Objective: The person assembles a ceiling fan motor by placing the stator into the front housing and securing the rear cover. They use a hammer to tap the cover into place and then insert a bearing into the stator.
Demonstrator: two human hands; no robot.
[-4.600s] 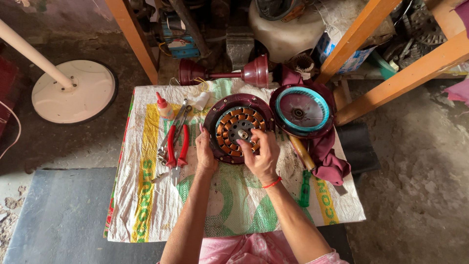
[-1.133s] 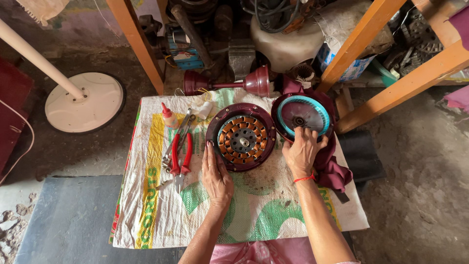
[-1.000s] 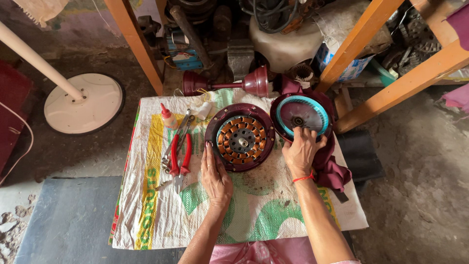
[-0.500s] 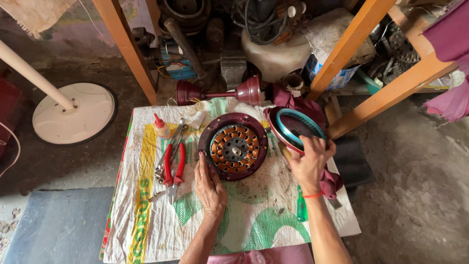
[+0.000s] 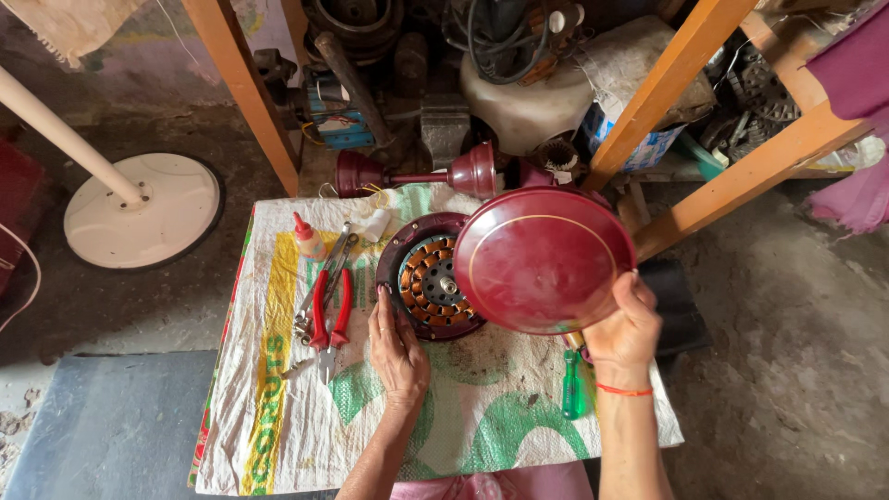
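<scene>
1. Woven plastic sacking (image 5: 435, 426), white with green and yellow print, covers the low work surface on a bare concrete floor; orange timber shelf legs (image 5: 243, 93) and stored motor parts stand behind it.
2. At far left, one white round fan base (image 5: 139, 208) with its pole rests on the floor, well apart from the sacking.
3. On the left part of the sacking lie one small oil bottle (image 5: 308, 239) with a red cap, one pair of red-handled pliers (image 5: 329, 310) and a few loose metal tools just beside them.
4. The left hand (image 5: 398, 347) lies open and flat, fingers touching the rim of the maroon motor body (image 5: 421, 282), whose copper windings face up.
5. The right hand (image 5: 625, 329) grips the lower edge of one maroon dished motor cover (image 5: 544, 259), held tilted above the right side of the motor body and not touching it.
6. One green-handled screwdriver (image 5: 571, 384) lies below the cover, beside the right wrist.
7. Risk, as a judgement: the cover is held by one edge only, so it could slip and strike the exposed windings; a tilted approach could also seat it crooked on the shaft.
8. Behind the sacking, one maroon downrod with two cup-shaped canopies (image 5: 417, 174) lies crosswise.
</scene>
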